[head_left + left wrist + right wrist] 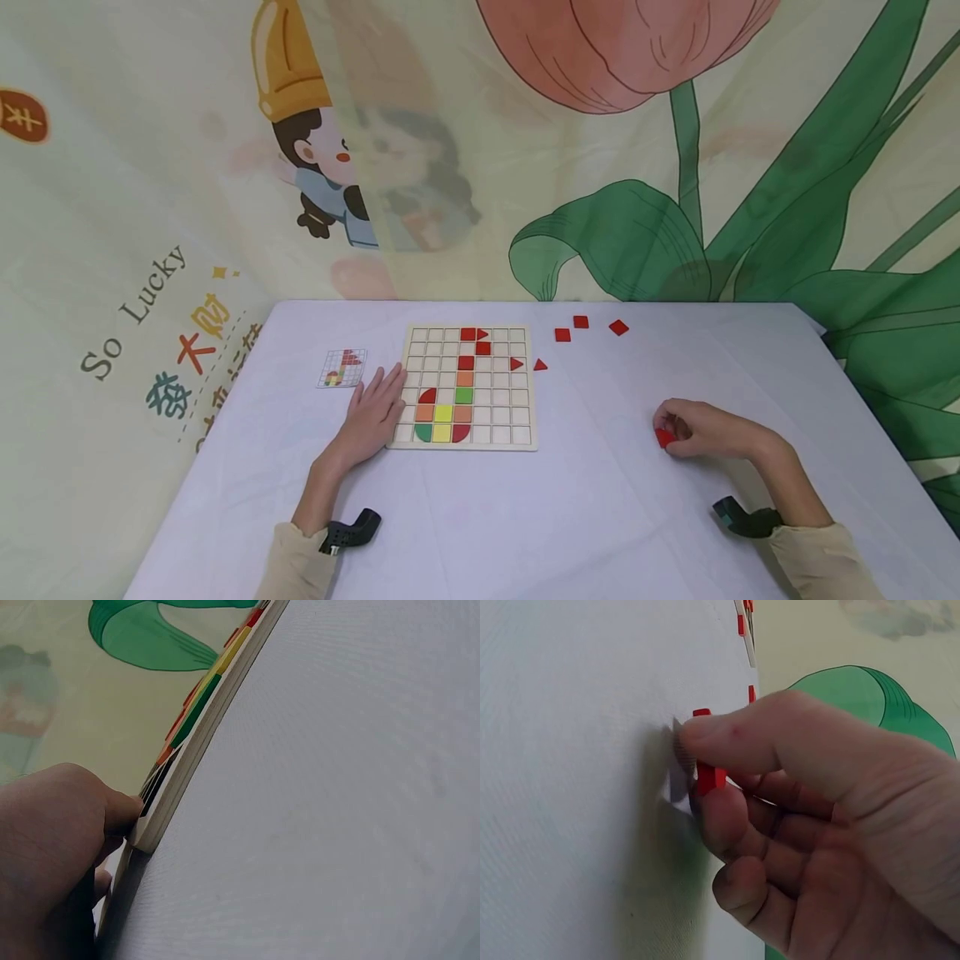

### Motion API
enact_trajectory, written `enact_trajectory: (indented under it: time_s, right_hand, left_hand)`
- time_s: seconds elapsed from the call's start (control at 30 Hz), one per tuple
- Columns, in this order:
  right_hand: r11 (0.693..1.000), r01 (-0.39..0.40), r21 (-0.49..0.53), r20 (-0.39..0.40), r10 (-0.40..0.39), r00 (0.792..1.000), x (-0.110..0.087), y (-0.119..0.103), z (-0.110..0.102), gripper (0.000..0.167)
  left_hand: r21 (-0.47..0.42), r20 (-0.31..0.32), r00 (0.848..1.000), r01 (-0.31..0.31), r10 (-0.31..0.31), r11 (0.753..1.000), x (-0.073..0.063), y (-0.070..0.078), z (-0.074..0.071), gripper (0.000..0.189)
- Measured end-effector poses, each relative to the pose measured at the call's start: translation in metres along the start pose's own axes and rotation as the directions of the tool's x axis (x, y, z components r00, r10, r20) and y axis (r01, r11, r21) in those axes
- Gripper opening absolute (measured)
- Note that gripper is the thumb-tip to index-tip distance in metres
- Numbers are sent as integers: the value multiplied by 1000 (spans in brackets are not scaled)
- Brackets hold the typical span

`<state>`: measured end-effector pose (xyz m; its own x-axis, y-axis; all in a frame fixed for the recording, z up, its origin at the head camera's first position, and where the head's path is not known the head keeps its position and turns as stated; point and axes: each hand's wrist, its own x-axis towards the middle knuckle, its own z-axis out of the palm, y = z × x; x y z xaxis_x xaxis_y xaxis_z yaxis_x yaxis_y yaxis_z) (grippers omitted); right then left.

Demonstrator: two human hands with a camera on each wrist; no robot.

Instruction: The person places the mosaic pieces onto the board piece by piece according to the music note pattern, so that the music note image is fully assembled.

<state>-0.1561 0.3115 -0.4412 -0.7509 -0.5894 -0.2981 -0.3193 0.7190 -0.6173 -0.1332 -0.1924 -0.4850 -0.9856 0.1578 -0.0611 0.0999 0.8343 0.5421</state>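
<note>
My left hand (372, 414) rests with extended fingers along the left side of the wooden grid board (510, 435). In the left wrist view its thumb touches the board's corner (150, 838). Colored tiles, red, orange, yellow and green, form a figure in the grid, among them a green square (464, 396). Out to the right, my right hand (701, 427) pinches a red tile (711, 777) between thumb and finger, just over the cloth. Fingers cover part of that tile, so its full outline cannot be told.
A small pattern card (342, 368) lies left of the board. Beyond the board's upper right are several loose red tiles, including a square (562, 335), a tilted square (618, 327) and a triangle (541, 365). A printed curtain (450, 275) hangs behind the white-covered table (570, 533).
</note>
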Motion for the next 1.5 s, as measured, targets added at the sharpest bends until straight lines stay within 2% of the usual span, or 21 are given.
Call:
enact_trajectory:
  time_s: [0.2,0.33,0.47,0.6,0.73,0.83,0.9,0.97,1.13,1.2,1.4,1.5]
  right_hand:
    - [1000,7,8,-30,-7,1000,4,0,-2,27]
    - [998,65,13,-61,-64,996,7,1,-2,26]
    - [991,130,1,-123,-129,984,11,-1,0,27]
    - [982,188,-32,-208,-190,959,16,-6,3,31]
    - [965,257,-51,-297,-261,919,22,-13,8,36]
    - [950,308,-55,-328,-308,893,31,-22,13,37]
    - [941,333,-62,-328,-334,884,40,-32,15,37]
    - [937,342,-68,-315,-346,884,50,-46,15,37]
    - [934,348,-84,-286,-357,889,80,-93,14,34]
    - [926,368,-82,-279,-376,884,94,-112,15,34]
    - [880,473,-30,-267,-463,845,153,-165,32,33]
    - [876,481,-11,-242,-469,849,180,-185,44,31]
  left_hand:
    - [-3,-1,1000,3,-3,1000,0,0,1,56]
    - [-6,3,1000,4,-4,1000,0,0,1,56]
    - [-2,0,1000,5,-5,1000,1,-2,2,56]
    - [-4,-2,1000,6,-6,1000,1,-3,2,57]
    - [-3,3,1000,3,-3,1000,1,-3,2,57]
    - [4,-2,1000,-4,4,1000,0,-3,0,56]
    - [5,-5,1000,-8,8,1000,0,-4,0,56]
    - [4,-10,1000,-13,13,1000,1,-5,1,56]
    - [-3,-12,1000,-9,9,1000,1,-5,3,56]
    - [-9,-9,1000,-9,9,1000,2,-4,3,56]
    - [-14,-3,1000,-5,5,1000,0,-3,1,56]
    - [-13,7,1000,-5,5,1000,0,-3,-1,56]
